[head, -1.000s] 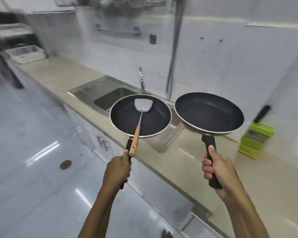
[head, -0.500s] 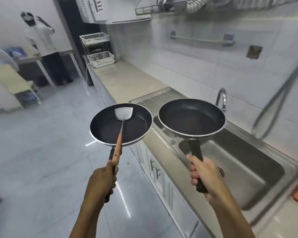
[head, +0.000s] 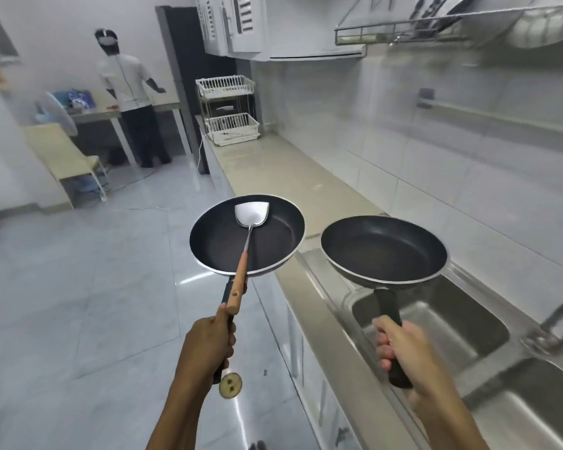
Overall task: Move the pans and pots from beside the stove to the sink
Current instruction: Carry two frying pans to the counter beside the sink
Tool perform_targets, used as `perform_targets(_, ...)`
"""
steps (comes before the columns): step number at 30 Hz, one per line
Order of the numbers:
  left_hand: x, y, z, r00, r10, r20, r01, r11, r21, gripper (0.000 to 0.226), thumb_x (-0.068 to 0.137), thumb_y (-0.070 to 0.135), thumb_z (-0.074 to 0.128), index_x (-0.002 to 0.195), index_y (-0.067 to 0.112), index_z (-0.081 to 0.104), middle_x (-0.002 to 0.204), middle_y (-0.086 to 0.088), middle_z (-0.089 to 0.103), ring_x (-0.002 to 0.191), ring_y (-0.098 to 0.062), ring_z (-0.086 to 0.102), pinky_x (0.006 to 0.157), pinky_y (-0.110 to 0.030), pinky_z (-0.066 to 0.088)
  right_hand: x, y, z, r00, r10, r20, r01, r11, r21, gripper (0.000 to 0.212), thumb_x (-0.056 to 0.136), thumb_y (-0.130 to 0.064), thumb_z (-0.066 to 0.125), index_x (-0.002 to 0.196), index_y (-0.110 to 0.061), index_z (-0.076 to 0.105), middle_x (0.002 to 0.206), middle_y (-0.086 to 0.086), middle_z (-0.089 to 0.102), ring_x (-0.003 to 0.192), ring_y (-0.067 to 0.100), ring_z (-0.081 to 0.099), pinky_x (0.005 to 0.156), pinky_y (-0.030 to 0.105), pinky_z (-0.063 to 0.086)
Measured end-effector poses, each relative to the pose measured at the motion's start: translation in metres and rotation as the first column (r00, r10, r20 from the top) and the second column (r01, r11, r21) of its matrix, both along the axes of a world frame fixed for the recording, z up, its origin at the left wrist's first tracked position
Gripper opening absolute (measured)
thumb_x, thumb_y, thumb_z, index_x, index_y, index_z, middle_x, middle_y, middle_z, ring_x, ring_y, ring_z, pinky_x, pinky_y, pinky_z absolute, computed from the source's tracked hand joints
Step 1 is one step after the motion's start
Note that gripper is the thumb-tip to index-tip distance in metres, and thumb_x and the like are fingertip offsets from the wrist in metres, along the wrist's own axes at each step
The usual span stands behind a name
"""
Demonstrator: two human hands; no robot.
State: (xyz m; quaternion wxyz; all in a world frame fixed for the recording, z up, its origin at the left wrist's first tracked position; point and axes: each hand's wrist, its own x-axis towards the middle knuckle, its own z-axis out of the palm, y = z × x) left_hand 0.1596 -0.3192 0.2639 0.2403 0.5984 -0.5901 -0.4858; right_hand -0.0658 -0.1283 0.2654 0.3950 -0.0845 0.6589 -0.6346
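Note:
My left hand [head: 208,342] grips the black handle of a dark frying pan [head: 267,245] together with the wooden handle of a metal spatula [head: 251,214], whose blade lies inside that pan. This pan hangs over the floor, just left of the counter's edge. My right hand [head: 403,349] holds a second black frying pan [head: 384,248] by its handle. It floats level above the steel sink [head: 436,323], over the sink's left end and drainboard.
A beige countertop [head: 290,177] runs along the tiled wall to a white wire rack [head: 228,112]. A tap [head: 559,310] stands at the right of the sink, with a second basin [head: 527,414] nearer me. A dish rack [head: 436,30] hangs overhead. A person [head: 130,102] stands far left by a table.
The view has swung left along the counter. Both pans stay in my hands; the sink now lies under and right of the right pan, and the left pan sits beyond the counter edge.

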Motion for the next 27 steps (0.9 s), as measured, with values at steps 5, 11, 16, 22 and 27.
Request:
perform_targets(5,-0.046,-0.141,-0.009,0.997,-0.063,0.033,0.064,0.998,-0.028,0.061,0.104,0.054,0.039,0.065,0.012,0.059,0.051,-0.002,0.054,0.04,-0.014,0.042,0.039,-0.023,0.034,-0.043,-0.124,-0.017,0.997,-0.073,0.01,0.073,0.997,0.017,0.024,0.094,-0.01,0.06,0.074,-0.015,0.049,0.052,-0.002,0.041,0.035,0.007,0.034,0.033,0.019,0.032)
perform_targets(11,-0.111,-0.306,-0.01,0.978,-0.179,0.104,0.185,0.982,-0.05,0.061,0.104,0.054,0.04,0.067,0.011,0.062,0.057,-0.006,0.058,0.046,-0.02,0.047,0.045,-0.026,0.037,-0.085,-0.262,-0.02,0.981,-0.182,0.067,0.179,0.983,0.045,0.024,0.097,-0.008,0.058,0.075,-0.013,0.049,0.048,-0.003,0.041,0.034,0.008,0.035,0.032,0.02,0.033)
perform_targets(16,-0.183,-0.418,-0.032,0.956,-0.277,0.098,0.281,0.959,-0.029,0.064,0.102,0.059,0.04,0.065,0.011,0.063,0.05,-0.002,0.056,0.04,-0.018,0.045,0.041,-0.024,0.035,-0.128,-0.365,-0.039,0.952,-0.293,0.088,0.292,0.956,0.032,0.023,0.096,-0.009,0.058,0.078,-0.015,0.046,0.052,-0.002,0.038,0.034,0.007,0.031,0.032,0.019,0.029)
perform_targets(22,-0.283,-0.555,-0.067,0.891,-0.431,0.145,0.444,0.893,-0.071,0.062,0.106,0.052,0.037,0.068,0.01,0.063,0.055,-0.005,0.057,0.043,-0.019,0.047,0.041,-0.023,0.034,-0.185,-0.484,-0.08,0.907,-0.409,0.105,0.409,0.912,0.022,0.027,0.102,-0.014,0.053,0.076,-0.013,0.047,0.053,-0.001,0.039,0.035,0.008,0.033,0.032,0.021,0.031)
perform_targets(27,-0.355,-0.663,-0.089,0.803,-0.565,0.191,0.581,0.813,-0.039,0.064,0.105,0.053,0.038,0.065,0.009,0.063,0.055,-0.005,0.058,0.045,-0.021,0.049,0.046,-0.026,0.035,-0.207,-0.575,-0.109,0.798,-0.571,0.192,0.576,0.816,0.034,0.038,0.107,-0.035,0.042,0.084,-0.006,0.051,0.048,-0.001,0.044,0.03,0.009,0.033,0.031,0.017,0.031)
